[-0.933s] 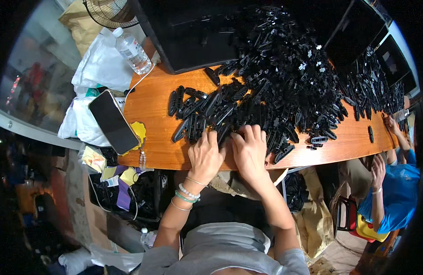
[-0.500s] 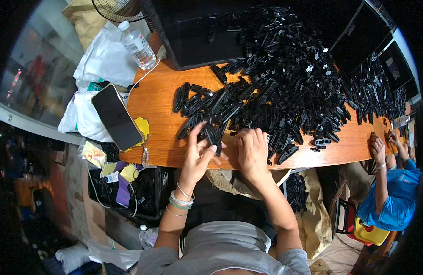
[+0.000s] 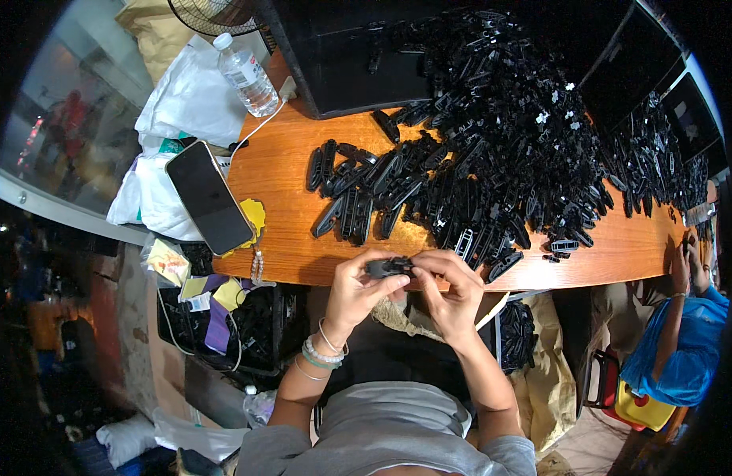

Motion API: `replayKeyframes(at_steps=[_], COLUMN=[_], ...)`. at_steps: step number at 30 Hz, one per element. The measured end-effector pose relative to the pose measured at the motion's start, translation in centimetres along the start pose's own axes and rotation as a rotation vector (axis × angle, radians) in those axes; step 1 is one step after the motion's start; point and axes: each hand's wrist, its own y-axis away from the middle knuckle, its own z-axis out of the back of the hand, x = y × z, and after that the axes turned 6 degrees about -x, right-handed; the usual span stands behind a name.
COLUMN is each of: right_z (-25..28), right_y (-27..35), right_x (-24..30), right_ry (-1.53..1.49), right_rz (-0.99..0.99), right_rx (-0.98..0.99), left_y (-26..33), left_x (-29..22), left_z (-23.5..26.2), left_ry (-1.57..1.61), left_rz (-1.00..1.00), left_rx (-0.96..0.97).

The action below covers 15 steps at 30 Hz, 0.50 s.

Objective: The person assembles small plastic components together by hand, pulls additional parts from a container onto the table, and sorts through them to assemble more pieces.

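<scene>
My left hand [image 3: 355,289] and my right hand [image 3: 451,287] meet at the near edge of the wooden table [image 3: 286,190] and together grip one small black plastic part [image 3: 390,266], held up between the fingertips. Just beyond my hands lies a big heap of similar black plastic parts [image 3: 493,135] that covers most of the table's middle and right. A looser group of the black parts [image 3: 351,190] lies spread at the heap's left side.
A dark phone [image 3: 209,197] lies on white bags at the table's left, with a water bottle [image 3: 245,75] behind it. A black box [image 3: 342,47] stands at the back. Another person in blue [image 3: 683,341] sits at the right end.
My hands have drawn back from the heap toward me, lifting one black part off the table; earlier both lay flat on the parts.
</scene>
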Motion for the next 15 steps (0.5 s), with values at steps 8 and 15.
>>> replayKeyframes(at_steps=[8,15], right_z=[0.26,0.85], right_y=[0.05,0.68], right_x=[0.43,0.51], right_ry=[-0.022,-0.076], right_rz=[-0.122,-0.148], right_rx=[-0.056,0.024], left_y=[0.18,-0.06], left_x=[-0.29,-0.12], left_z=[-0.13,0.06], left_ry=[0.296,0.030], left_rz=[0.072,-0.055], left_rx=[0.032,0.113])
